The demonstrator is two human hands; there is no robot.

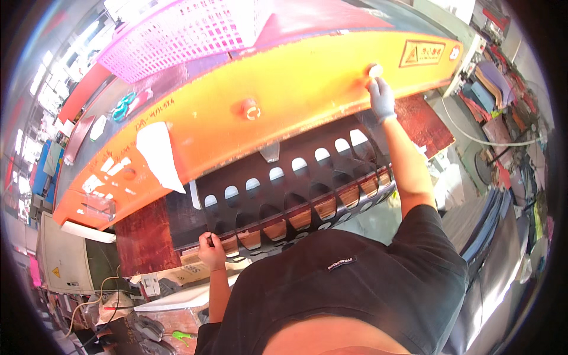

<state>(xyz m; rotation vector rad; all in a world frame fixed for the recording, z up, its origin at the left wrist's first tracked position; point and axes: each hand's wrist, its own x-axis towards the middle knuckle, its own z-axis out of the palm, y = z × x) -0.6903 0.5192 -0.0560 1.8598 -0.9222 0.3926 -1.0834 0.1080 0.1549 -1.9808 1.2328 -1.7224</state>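
- my left hand (212,251): bare, fingers curled in and pinching the near left edge of the black sheet, low in front of me.
- my right hand (381,99): in a pale grey glove, arm stretched forward, fingers at the right round knob (374,70); whether they close around it or only press it, i cannot tell.
- black sheet (263,198): one, with a row of arched cut-outs; lies below the orange beam and between my two arms, its near part curving down over the front edge in strips.
- orange beam (307,77): one, long, spanning the view above the black sheet; bears a second round knob (251,110) near its middle and a warning label (422,53) toward its right end.
- white paper (158,155): one, hanging on the beam's left half, lower corner past the beam's edge.
- red-brown board (145,239): under the black sheet, showing at its left and right.
- pink basket (177,41): one, pierced with holes, behind the beam.
- teal looped item (124,106): one, left of the basket, too blurred to name.
- stacked sheets (488,228): dark and blue, at my right.
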